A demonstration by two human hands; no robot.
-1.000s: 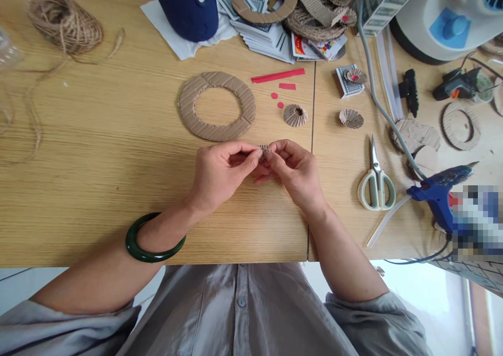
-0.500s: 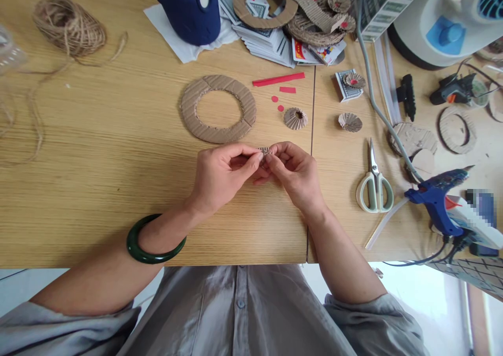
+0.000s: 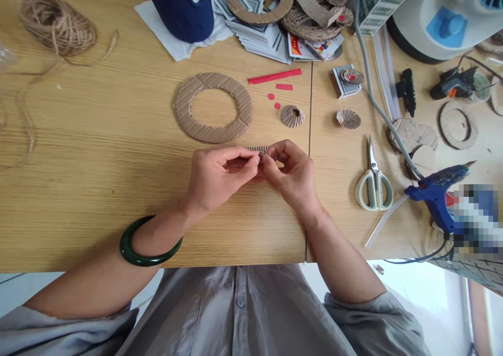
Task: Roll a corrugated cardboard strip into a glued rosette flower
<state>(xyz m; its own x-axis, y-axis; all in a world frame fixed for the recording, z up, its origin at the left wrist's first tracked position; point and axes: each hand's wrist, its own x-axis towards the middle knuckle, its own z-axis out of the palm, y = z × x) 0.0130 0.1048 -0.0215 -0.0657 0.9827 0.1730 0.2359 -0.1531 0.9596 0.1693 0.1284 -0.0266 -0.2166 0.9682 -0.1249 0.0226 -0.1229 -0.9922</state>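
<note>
My left hand and my right hand meet over the table, both pinching a small strip of corrugated cardboard. Its ridged edge shows behind the fingertips; the rest is hidden by my fingers. Just beyond lies a flat cardboard ring. A pleated cardboard rosette with a hole sits past my right hand, beside two small red paper dots. A second rosette rests further right, and one with a red centre lies on a card box.
Scissors and a blue glue gun lie at the right, with a grey cable running past them. Twine is at the far left. Playing cards and a dark blue object stand at the back.
More of the ridged cardboard strip shows behind my fingertips now. Both hands keep their pinch and have shifted only slightly. The whole view has moved a little.
</note>
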